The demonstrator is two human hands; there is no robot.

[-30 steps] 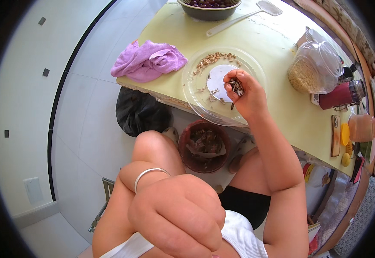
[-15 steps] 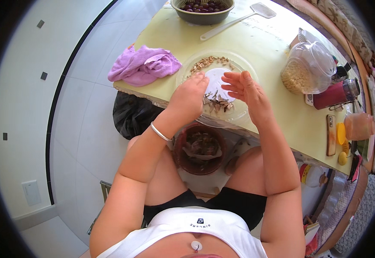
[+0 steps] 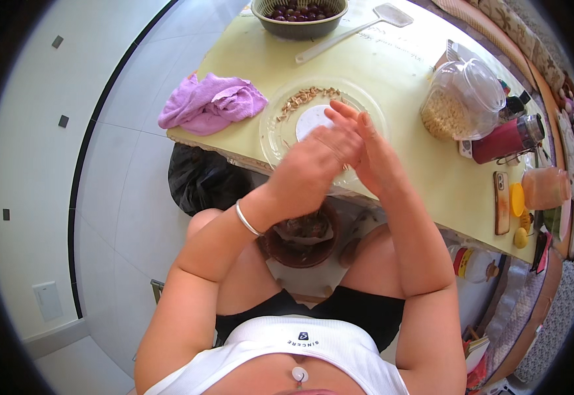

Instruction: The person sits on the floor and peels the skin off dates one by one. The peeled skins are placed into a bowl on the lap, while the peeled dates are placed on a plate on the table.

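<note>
My left hand (image 3: 314, 161), with a white bangle at its wrist, is smeared by motion and crosses toward the right. Its fingertips meet my right hand (image 3: 374, 155), held upright with its fingers stretched out. I make out nothing held between them. Both are over the near part of a clear round plate with a white centre (image 3: 311, 120). Small pale brown pieces, seeds or kernels (image 3: 305, 97), lie in an arc along its far side. My hands hide most of the plate's near side.
A lilac cloth (image 3: 211, 105) lies left of the plate. Farther back are a bowl of dark round fruit (image 3: 300, 25) and a white turner (image 3: 346, 39). To the right stand a clear tub of pale bits (image 3: 445, 113), a flask (image 3: 507, 140) and a phone (image 3: 501, 203). A reddish bucket (image 3: 300, 257) sits below the edge.
My hands were apart on either side of the plate. The left has moved right and nearer to me, meeting the right. The dark slivers at the plate's near side are now mostly covered.
</note>
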